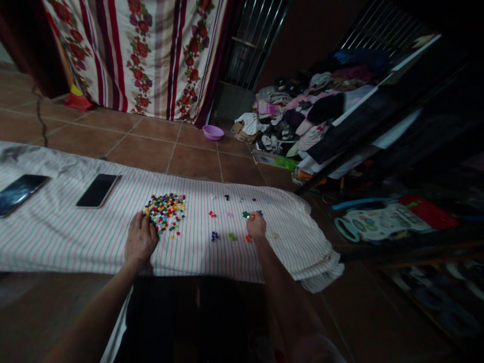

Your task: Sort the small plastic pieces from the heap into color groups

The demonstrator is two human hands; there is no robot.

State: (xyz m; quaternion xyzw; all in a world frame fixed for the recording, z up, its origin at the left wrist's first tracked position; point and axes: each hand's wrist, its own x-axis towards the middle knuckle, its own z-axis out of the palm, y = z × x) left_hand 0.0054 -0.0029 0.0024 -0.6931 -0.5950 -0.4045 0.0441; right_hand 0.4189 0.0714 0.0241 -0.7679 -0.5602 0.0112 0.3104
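Note:
A pile of small multicoloured pieces [166, 210], like beads or buttons, lies on a striped cloth [113, 237]. My left hand [141, 236] rests flat at the pile's left edge, fingers stretched out and touching it. To the right, small groups sorted by colour stand in rows: red pieces [212, 214], dark blue pieces [215, 236], lime green pieces [231, 236] and black pieces [227, 197]. Fingertips pinched, my right hand [257, 224] is at the dark green pieces [245, 214]; what it holds is too small to make out. Orange pieces [248, 237] lie just beside that wrist.
Two phones, one a dark phone [22, 194] and the other a light-edged phone [98, 190], lie left of the pile. Beyond the cloth are a purple basin [213, 132], a floral curtain [143, 55] and a heap of clothes [298, 108] on the tiled floor.

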